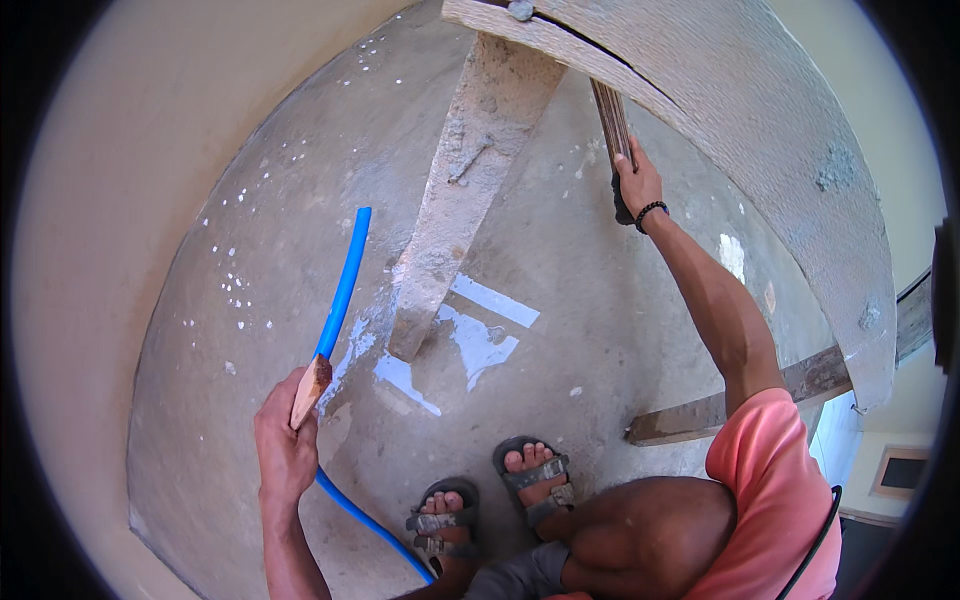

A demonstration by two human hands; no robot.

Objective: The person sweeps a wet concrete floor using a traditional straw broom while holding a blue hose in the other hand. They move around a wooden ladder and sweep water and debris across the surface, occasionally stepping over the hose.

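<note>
My left hand point(285, 440) is closed around a short piece of wood point(311, 392) with a rough reddish-brown end. A blue hose point(345, 280) passes through or just behind the same grip; its cut end points up and away, while its other part comes out below the hand. Farther off to the right, my right hand point(641, 187) grips a dark striped wooden strip point(610, 120) with a blackened lower end. The strip's top disappears beneath a mortar-splashed wooden bench point(740, 100). My fingers partly hide what they hold.
A wide, rough bench leg point(470, 180) slants down to the floor, and another wooden leg point(690, 415) stands near my right knee. White paint spots and pale blue patches point(480, 340) mark the concrete floor. A plain wall point(120, 250) curves along the left.
</note>
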